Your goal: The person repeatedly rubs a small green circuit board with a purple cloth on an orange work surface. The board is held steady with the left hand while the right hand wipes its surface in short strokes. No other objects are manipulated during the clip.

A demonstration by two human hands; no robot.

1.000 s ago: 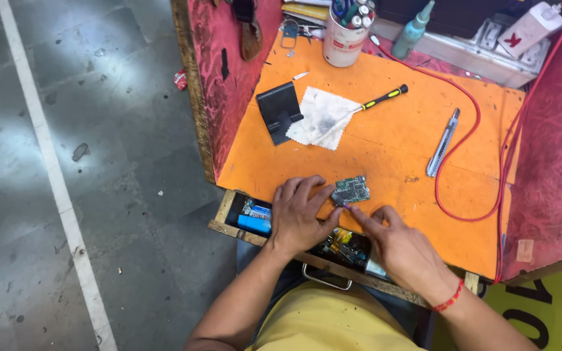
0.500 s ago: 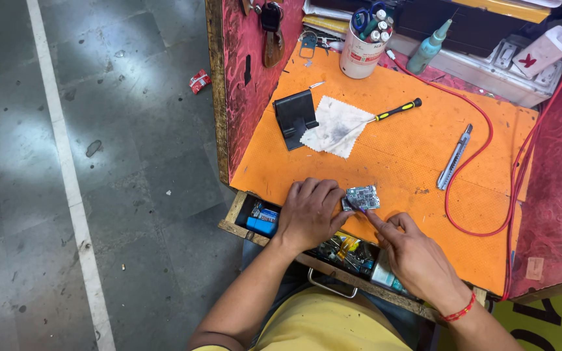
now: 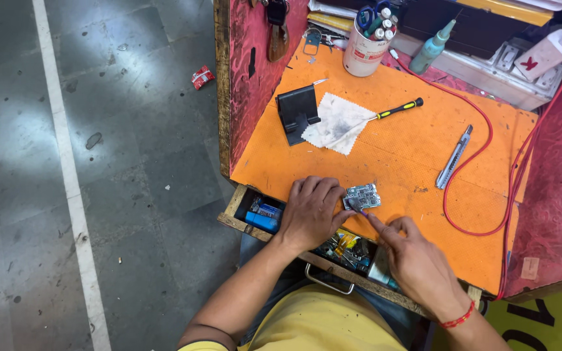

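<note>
Yellow shirt (image 3: 323, 325) at the bottom edge, nearest the camera. Just beyond, an open drawer (image 3: 245, 195) under the bench's front edge, crammed with small parts and a blue item at its left end. Above the drawer, left hand (image 3: 310, 214) laid flat over the front edge of the orange mat (image 3: 398, 149), fingers together, fingertips pressing the left side of a small circuit board (image 3: 362, 196). Right hand (image 3: 417, 266) reaching in from the lower right, red thread on the wrist, thumb and forefinger pinched on a thin tool (image 3: 359, 208) whose tip touches the board's lower left corner. Board flat on the mat, close to its front edge, between both hands. Farther right, a grey knife (image 3: 454, 158) lying on the mat, with a red cable (image 3: 489, 130) looping round it. Toward the middle, a soiled white cloth (image 3: 338, 123), a screwdriver (image 3: 395, 110) with black-and-yellow handle resting on it, and a black stand (image 3: 296, 112) touching the cloth's left edge. At the back, a white cup (image 3: 362, 55) full of tools, and a teal bottle (image 3: 432, 49) beside it.
</note>
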